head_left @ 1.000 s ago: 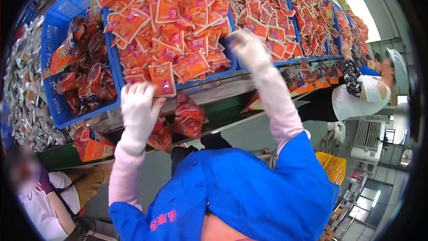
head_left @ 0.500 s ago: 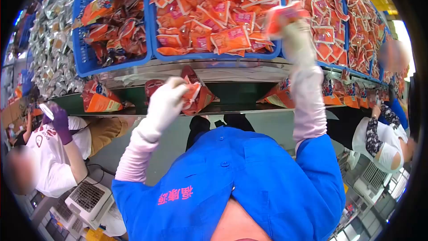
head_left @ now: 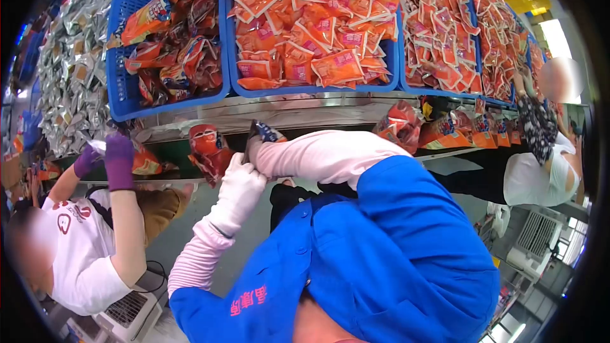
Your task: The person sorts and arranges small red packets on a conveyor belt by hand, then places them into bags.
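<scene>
My left hand [head_left: 241, 183], in a white glove, has its fingers closed at the edge of a dark and orange printed bag [head_left: 269, 132] on the belt. My right hand [head_left: 255, 152] reaches across to the same bag, touching or close beside the left. Its fingers are hidden at the bag, so what they hold does not show. Left of my hands stands a red bag [head_left: 208, 151]. Another red bag [head_left: 400, 126] stands beyond my right sleeve.
Blue baskets along the far side hold orange packets [head_left: 337, 67], printed bags [head_left: 181, 57] and more packets [head_left: 438, 32]. Silver packets [head_left: 79, 70] are piled at left. A co-worker's purple-gloved hand [head_left: 119, 159] is at the left; another person [head_left: 540, 171] is at right.
My right hand has come down and left from above the baskets, where it held an orange packet, to the bag at my left hand. The bags on the belt have shifted left.
</scene>
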